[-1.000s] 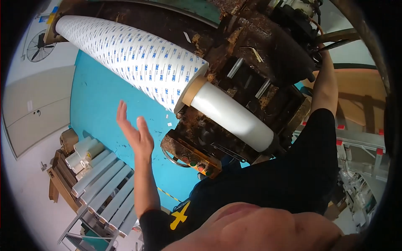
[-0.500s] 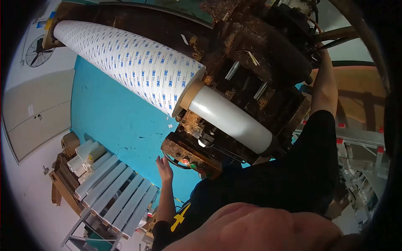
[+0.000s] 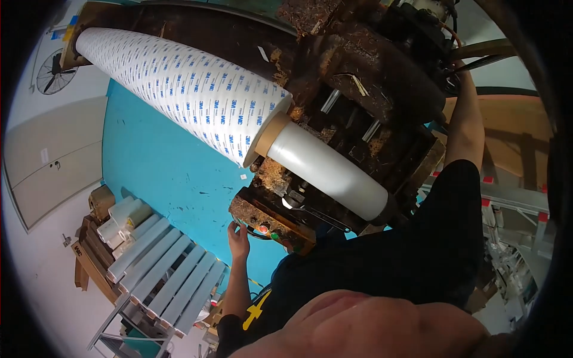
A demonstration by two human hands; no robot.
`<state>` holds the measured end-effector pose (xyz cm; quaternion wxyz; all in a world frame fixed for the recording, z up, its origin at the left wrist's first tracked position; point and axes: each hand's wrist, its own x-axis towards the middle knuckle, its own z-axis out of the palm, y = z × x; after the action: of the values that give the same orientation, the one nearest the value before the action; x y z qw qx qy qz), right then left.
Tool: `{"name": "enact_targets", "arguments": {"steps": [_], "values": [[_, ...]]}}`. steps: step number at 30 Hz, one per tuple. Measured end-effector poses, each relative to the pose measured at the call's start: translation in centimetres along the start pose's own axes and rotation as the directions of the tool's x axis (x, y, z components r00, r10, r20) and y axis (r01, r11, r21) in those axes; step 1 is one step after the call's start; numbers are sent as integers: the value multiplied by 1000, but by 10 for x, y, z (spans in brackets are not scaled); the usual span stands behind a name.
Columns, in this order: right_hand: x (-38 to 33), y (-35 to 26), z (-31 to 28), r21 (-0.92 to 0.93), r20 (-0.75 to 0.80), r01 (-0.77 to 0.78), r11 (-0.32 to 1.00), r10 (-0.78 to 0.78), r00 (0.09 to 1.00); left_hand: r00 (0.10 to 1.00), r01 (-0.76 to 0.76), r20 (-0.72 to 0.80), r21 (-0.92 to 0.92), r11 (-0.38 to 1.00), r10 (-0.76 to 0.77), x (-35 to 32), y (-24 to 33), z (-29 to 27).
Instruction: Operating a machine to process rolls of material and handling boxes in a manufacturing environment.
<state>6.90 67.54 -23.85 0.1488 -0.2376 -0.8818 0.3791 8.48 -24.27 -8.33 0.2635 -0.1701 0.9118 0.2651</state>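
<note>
A long roll of white printed sheet with blue lettering lies across a dark, rusty machine. From its brown cardboard core a smooth pale cylinder extends toward me. My left hand is beside the near left end of a rusty control box with a red and a green button. Its fingers are bent but apart, with nothing seen between them. My right arm reaches far up along the machine's right side. There my right hand is at dark machine parts and cables, its fingers mostly hidden.
Several pale rolls lie on a metal rack at lower left, near cardboard boxes. A fan hangs by the left wall. A wrench-like tool rests by the control box. Metal frames stand at right.
My left hand has moved slightly right and up to the control box's end, and its fingers have bent inward. My right hand stays at the upper machine parts.
</note>
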Motion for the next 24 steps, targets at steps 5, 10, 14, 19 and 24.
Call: {"name": "enact_targets", "arguments": {"steps": [5, 10, 14, 19, 24], "values": [[-2, 1, -2, 4, 4, -8, 1000, 8, 1000, 999, -43, 2, 6, 999, 43, 0, -2, 0], [-4, 2, -2, 16, 11, -19, 1000, 19, 1000, 998, -69, 0, -3, 998, 69, -2, -2, 1], [-8, 2, -1, 26, 11, -21, 999, 21, 1000, 997, -73, 1, -19, 997, 73, -2, -1, 1], [-17, 4, -3, 29, 9, -32, 999, 32, 999, 996, -92, -10, -28, 995, 92, -3, 0, 2], [-16, 6, -3, 27, 0, -44, 999, 44, 999, 997, -74, -17, -1, 997, 74, -4, 0, 2]]}}
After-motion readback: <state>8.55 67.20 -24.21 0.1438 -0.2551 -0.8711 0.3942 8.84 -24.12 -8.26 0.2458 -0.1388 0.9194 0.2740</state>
